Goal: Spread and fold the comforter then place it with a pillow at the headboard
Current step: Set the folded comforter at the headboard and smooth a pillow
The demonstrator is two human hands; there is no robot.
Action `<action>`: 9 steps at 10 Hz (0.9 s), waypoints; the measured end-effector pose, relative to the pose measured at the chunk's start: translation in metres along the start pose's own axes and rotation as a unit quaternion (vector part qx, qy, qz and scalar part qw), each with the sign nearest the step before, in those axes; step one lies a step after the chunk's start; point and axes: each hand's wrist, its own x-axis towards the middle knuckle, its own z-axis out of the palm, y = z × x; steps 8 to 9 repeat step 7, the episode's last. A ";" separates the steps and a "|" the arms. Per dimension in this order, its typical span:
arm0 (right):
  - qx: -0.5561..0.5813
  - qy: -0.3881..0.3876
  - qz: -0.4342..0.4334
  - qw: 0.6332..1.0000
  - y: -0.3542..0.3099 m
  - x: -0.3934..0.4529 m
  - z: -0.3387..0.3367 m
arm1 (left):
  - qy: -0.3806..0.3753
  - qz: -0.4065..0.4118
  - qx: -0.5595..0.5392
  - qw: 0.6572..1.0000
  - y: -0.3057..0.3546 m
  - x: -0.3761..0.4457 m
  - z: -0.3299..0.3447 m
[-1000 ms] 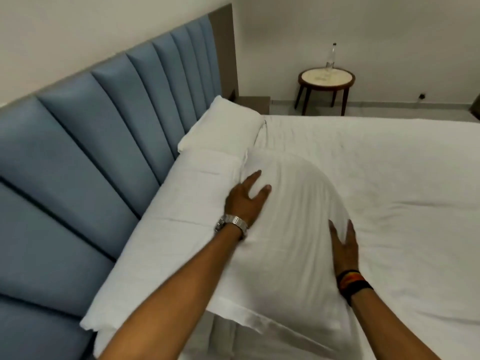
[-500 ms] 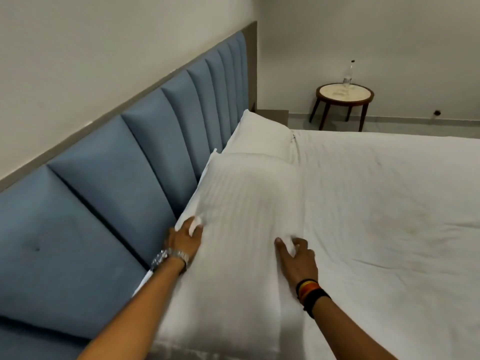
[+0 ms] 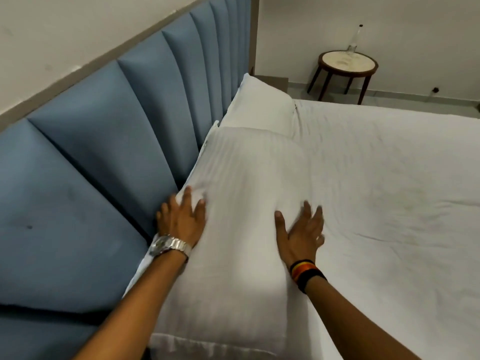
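Observation:
A white striped pillow lies along the blue padded headboard. My left hand, with a silver watch on its wrist, rests flat on the pillow's headboard side, fingers spread. Flat on the pillow's other long side lies my right hand, with a dark wristband, fingers apart. A second white pillow lies beyond it against the headboard. A white sheet or comforter covers the bed to the right, lightly wrinkled. Under the near pillow a folded white layer shows only as an edge.
A small round wooden side table with a clear bottle stands in the far corner. A low bedside unit sits behind the far pillow. White walls close the room on two sides.
The pillow went from tilted and bulging on the bed to lying flat against the headboard. Both hands went from gripping its sides to lying flat with fingers spread.

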 end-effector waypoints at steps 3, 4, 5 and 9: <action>-0.199 -0.232 -0.137 0.942 0.013 0.025 0.010 | -0.069 0.175 -0.019 0.982 0.011 -0.001 0.058; -0.141 -0.245 -0.131 0.950 -0.008 0.027 -0.018 | -0.089 0.160 -0.027 0.983 0.022 -0.008 0.036; -0.008 -0.165 -0.167 0.972 -0.052 0.027 -0.069 | -0.044 0.170 -0.046 0.983 0.052 0.003 -0.020; 0.403 0.030 -0.353 0.844 -0.198 -0.028 -0.289 | 0.182 0.257 -0.114 0.942 0.189 0.040 -0.208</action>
